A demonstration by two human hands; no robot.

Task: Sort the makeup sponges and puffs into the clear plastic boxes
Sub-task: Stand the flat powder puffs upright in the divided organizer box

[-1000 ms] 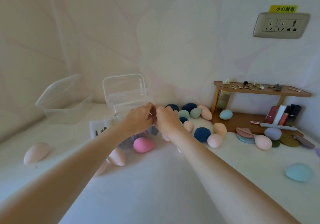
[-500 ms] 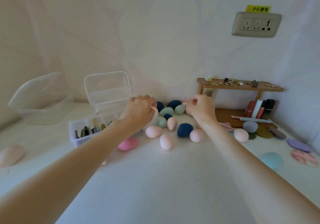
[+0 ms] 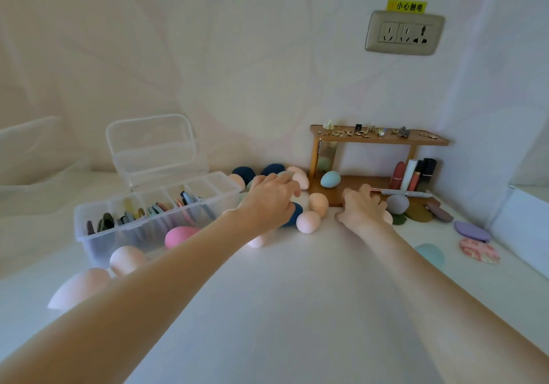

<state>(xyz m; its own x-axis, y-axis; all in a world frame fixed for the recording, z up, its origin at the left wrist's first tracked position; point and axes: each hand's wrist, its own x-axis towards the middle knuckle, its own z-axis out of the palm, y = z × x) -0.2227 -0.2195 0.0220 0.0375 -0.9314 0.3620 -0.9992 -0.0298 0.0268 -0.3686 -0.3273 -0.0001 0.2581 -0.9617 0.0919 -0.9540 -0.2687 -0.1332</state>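
Observation:
Egg-shaped makeup sponges lie heaped mid-table: navy ones (image 3: 243, 173), a peach one (image 3: 309, 222), an orange-peach one (image 3: 318, 202). My left hand (image 3: 271, 198) arches palm-down over this heap, fingertips at a pale sponge (image 3: 300, 199); its grip is hidden. My right hand (image 3: 364, 207) rests fingers-down beside the wooden shelf, and a pale pink sponge (image 3: 387, 216) peeks from under it. The divided clear box (image 3: 225, 189), lid up, holds flat puffs on edge. A hot-pink sponge (image 3: 178, 235) and two peach ones (image 3: 126, 259) lie before it.
A second clear box (image 3: 35, 176) stands far left. The wooden shelf (image 3: 377, 138) carries small jewellery, with lipsticks and a light blue sponge (image 3: 330, 178) below. Flat puffs lie right: olive (image 3: 419, 213), purple (image 3: 472, 230), patterned pink (image 3: 478, 250), light blue (image 3: 430, 254). A wall socket (image 3: 405, 33) is above.
Both hands left the clear box and spread apart. The left moved right over the sponge heap; the right went further right and down to the shelf's base. My view shifted closer.

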